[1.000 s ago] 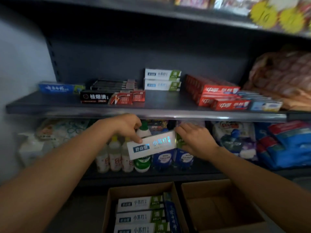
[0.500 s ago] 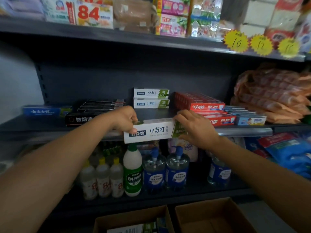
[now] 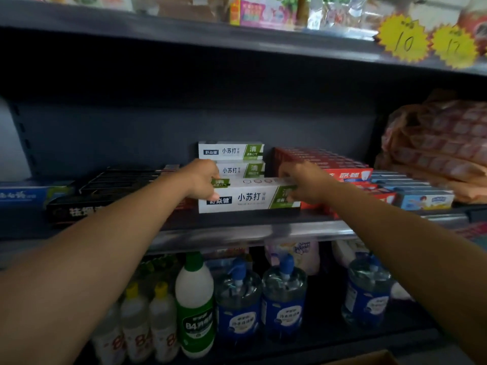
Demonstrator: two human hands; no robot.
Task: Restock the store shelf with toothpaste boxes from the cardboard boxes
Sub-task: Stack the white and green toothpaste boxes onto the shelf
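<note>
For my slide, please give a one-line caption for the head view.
Both hands, left and right, set a white-and-green toothpaste box onto the middle shelf, before two stacked matching boxes.

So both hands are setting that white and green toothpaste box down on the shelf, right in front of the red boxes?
Not quite. The head view shows both hands, left hand and right hand, setting the white and green toothpaste box on the shelf, but in front of the two stacked white and green boxes. The red boxes lie to its right.

White-and-green toothpaste box [image 3: 247, 197], red boxes [image 3: 342, 171], black boxes [image 3: 110, 185], yellow starburst price tags [image 3: 403, 39], dark grey shelf [image 3: 237, 222]
</note>
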